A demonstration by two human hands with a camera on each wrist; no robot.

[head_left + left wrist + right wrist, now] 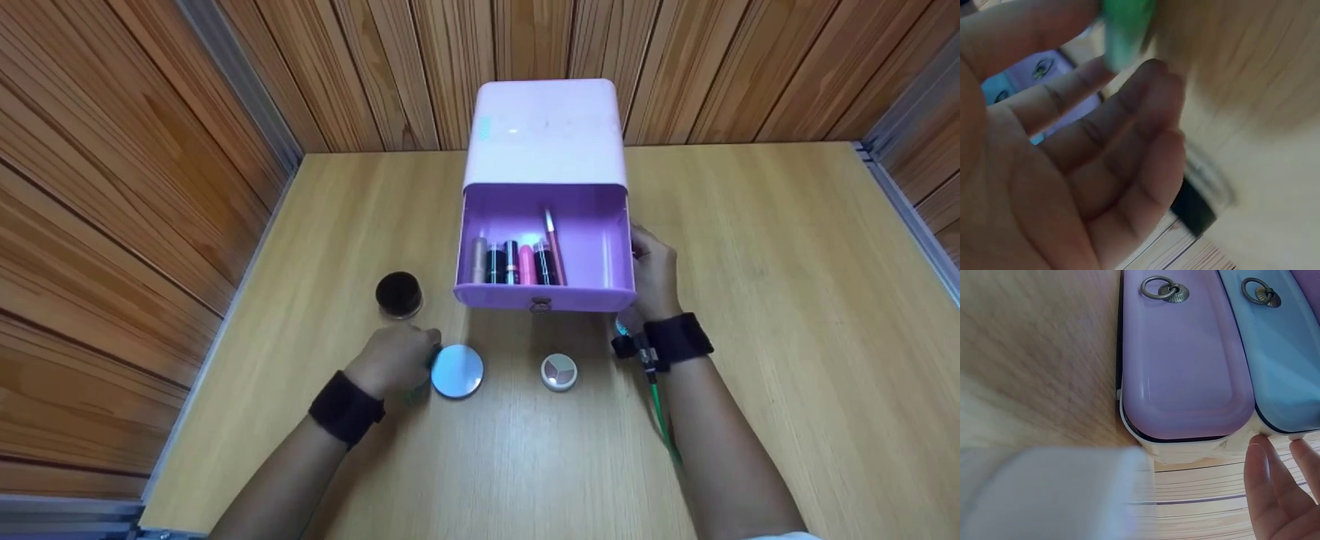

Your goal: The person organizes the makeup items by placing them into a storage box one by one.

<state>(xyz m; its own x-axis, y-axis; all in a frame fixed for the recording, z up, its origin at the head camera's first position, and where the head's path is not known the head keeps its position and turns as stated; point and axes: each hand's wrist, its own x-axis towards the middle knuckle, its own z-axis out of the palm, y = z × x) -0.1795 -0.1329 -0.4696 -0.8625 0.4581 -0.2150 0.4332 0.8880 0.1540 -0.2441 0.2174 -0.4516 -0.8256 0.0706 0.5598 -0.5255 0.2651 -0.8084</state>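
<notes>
In front of the drawer box (547, 127), a round pot (559, 373) sits on the bench (525, 472), its face split into three wedges. A flat pale-blue disc (457, 371) lies before the box's left side. Farther left of the box, the left hand (394, 360) pinches a green item (1126, 34) between thumb and forefinger. Though blurred, it looks slender, green fading to a paler tip; its long axis runs nearly up and down in the left wrist view, pale end lowest. A dark-lidded jar (399, 292) stands left of the box. The box's purple top drawer (600, 259) juts toward the person, carrying a row of lipsticks (517, 262) and one thin stick (553, 247). On the box's right, the right hand (656, 274) rests extended fingertips against its side. The teal marking on the box's top is unreadable. Behind the box rises a plank wall (529, 37).
</notes>
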